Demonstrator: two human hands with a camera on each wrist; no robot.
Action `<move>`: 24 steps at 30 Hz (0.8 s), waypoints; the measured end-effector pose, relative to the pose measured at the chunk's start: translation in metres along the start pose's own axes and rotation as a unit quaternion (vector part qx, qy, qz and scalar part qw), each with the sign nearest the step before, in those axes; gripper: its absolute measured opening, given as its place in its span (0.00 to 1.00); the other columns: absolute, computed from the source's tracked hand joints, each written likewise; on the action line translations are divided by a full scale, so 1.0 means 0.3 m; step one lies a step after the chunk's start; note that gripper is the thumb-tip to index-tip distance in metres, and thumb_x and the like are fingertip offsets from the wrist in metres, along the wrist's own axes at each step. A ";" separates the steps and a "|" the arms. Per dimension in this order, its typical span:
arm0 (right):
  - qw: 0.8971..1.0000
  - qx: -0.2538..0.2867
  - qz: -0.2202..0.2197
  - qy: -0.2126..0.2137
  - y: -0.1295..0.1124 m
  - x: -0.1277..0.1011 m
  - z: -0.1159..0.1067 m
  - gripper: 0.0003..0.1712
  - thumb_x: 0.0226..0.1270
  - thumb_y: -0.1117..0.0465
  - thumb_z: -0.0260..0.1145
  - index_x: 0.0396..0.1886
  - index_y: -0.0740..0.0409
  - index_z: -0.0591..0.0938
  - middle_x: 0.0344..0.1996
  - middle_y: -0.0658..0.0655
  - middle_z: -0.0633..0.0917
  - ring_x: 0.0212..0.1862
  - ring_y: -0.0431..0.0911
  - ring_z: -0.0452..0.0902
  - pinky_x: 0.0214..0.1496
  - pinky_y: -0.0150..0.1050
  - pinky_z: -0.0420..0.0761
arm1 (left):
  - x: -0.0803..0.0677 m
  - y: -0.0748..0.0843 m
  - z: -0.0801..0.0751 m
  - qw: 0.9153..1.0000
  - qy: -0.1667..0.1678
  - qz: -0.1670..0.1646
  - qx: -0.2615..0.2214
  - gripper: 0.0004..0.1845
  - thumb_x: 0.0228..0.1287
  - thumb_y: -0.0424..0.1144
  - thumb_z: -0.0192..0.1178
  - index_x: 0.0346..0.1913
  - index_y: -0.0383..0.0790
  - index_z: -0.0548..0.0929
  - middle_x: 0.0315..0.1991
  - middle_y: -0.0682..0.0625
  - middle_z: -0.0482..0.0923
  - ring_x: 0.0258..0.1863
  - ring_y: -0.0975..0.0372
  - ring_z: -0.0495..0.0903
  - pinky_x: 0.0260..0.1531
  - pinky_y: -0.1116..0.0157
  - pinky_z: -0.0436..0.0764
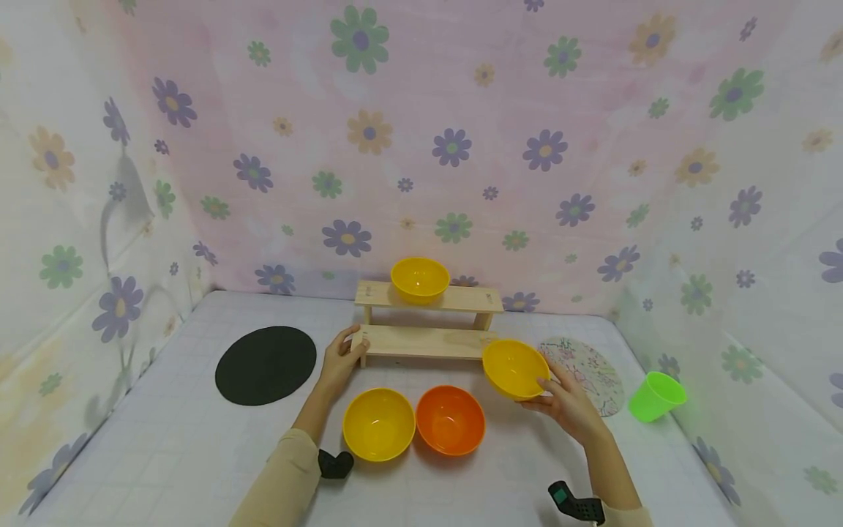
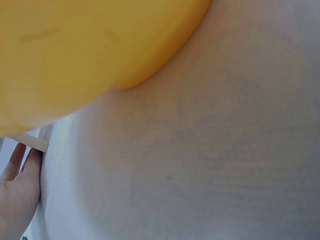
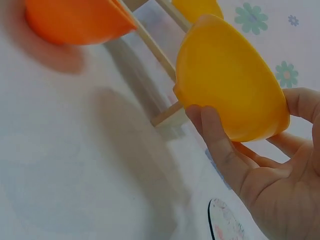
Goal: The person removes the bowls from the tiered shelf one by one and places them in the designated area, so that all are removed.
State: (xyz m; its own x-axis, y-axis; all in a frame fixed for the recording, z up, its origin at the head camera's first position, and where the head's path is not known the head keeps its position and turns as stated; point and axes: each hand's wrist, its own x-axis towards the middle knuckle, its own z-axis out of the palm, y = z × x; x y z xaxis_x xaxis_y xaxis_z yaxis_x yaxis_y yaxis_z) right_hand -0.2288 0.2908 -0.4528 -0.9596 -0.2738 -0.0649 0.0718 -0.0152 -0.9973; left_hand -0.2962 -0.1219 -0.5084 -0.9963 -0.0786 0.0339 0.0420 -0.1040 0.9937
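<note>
In the head view, holding the held yellow bowl [image 1: 516,368] up at the right end of the wooden stand [image 1: 424,342], with its rim overlapping the lower tier's corner in sight (cannot tell whether touching). Pinching its right side between thumb and spread fingers of the right hand [image 1: 569,401]. Gripping the lower tier's left end with the left hand [image 1: 340,359], thumb above, fingers at the outer edge. Broad stretches of white desk [image 1: 165,446] out to the left and right edges. Pale, plain-grained wood in two tiers; smooth, glossy, round bowls. On the upper tier, a rear yellow bowl [image 1: 420,281]; in front of the stand, a front yellow bowl [image 1: 378,425] and an orange bowl [image 1: 451,421] side by side, right between the forearms. Farther out, a black mat [image 1: 266,366], a patterned mat [image 1: 598,369] partly behind the right hand, and a green cup [image 1: 656,397] near the flowered cloth [image 1: 718,329].

In the left wrist view, close up, the front yellow bowl's curved side above finely woven white; at lower left, fingers against the wood.

In the right wrist view, fingers around the tilted bowl's smooth wall, above the desk and a long shadow [image 3: 135,150]; close behind, a stand leg.
</note>
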 end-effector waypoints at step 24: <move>0.998 0.018 0.064 -0.010 0.079 -0.073 -0.033 0.38 0.72 0.64 0.49 0.75 0.61 0.41 0.73 0.67 0.38 0.44 0.48 0.81 0.51 0.43 0.79 | -0.059 0.100 0.010 1.000 -0.017 -0.002 0.009 0.27 0.67 0.31 0.55 0.67 0.32 0.63 0.61 0.29 0.67 0.58 0.48 0.70 0.51 0.69 0.73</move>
State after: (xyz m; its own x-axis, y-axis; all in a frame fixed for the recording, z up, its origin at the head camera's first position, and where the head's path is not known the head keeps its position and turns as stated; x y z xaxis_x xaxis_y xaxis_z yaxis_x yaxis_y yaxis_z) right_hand -0.2088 0.3060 -0.4754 -0.9364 -0.2945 -0.1910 0.2037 -0.0125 -0.9790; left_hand -0.2775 -0.1206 -0.4787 -0.9984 -0.0445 0.0338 0.0376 -0.0872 0.9955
